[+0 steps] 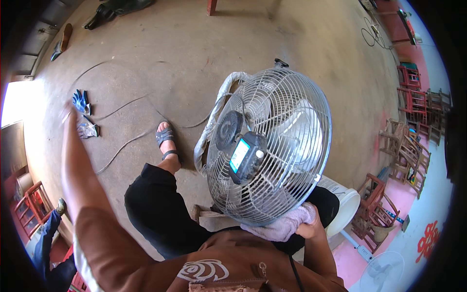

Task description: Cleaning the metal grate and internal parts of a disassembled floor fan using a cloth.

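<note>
1. The left hand (69, 111) is stretched far out over the concrete floor (194, 48) and blurred, so whether its fingers are spread or closed cannot be told; it is close to the gloves but contact cannot be made out.
2. The right hand (310, 225) is largely hidden under a pale pink cloth (284, 225), its fingers closed on the soft, nubbly fabric and pressing it against the lower rim of the metal fan (270, 146).
3. The fan stands tilted in front of the seated person, above the lap; its round wire guard is shiny silver, with pale blades behind the ribs and a dark motor housing (245, 155) at the centre.
4. A whitish wrapped tube (214, 121) curves round the fan's left side, its lower end hidden.
5. A blue glove (80, 100) and a grey glove (88, 129) lie crumpled on the floor near the left hand.
6. Thin cables (121, 146) snake across the rough floor beside a sandalled foot (166, 141).
7. A white bucket (346, 207) is partly hidden behind the fan, and stacked red wooden chairs (411, 97) bend along the right rim.
</note>
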Available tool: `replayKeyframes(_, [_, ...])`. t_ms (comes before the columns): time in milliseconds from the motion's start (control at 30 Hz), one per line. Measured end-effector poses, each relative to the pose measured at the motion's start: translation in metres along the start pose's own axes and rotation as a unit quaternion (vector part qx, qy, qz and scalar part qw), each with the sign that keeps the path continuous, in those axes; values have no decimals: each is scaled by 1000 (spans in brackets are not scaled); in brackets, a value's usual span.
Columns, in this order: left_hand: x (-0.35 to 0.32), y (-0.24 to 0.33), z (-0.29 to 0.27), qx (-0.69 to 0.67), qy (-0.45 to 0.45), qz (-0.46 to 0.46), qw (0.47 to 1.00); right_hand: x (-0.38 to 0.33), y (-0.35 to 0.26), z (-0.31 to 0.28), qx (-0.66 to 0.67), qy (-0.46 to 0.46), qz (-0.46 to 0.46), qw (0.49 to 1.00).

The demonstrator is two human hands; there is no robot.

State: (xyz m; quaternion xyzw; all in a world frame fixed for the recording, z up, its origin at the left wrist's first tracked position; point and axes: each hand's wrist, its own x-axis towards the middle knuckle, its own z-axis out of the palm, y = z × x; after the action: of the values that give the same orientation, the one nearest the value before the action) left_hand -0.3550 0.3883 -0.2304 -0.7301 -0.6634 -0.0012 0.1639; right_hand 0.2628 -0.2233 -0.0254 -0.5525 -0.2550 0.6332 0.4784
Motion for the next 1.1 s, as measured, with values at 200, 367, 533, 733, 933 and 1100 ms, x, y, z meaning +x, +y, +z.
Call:
replayKeyframes(200, [-180,-133,21,170,-249,-412,860,10,1,16,-52,-5,-30,998])
replayKeyframes(367, [-249,139,-157,-594,-379,-106,701,-2,-12,40,-94,134,-11,986])
replayKeyframes(533, [-372,275,-345,-711,-552,106,422,-27,-23,115,82,79,-100,988])
replayKeyframes(733, [-476,372,-326,-931,-88,330,133,-25,-23,193,-253,-80,-266,926])
replayKeyframes(933, [-459,302,-380,-910,-404,-18,94,-39,-51,184,-334,-276,-270,860])
replayKeyframes(1100, [-428,251,-398,-821,-544,-156,76,-85,-102,127,-204,-257,-94,940])
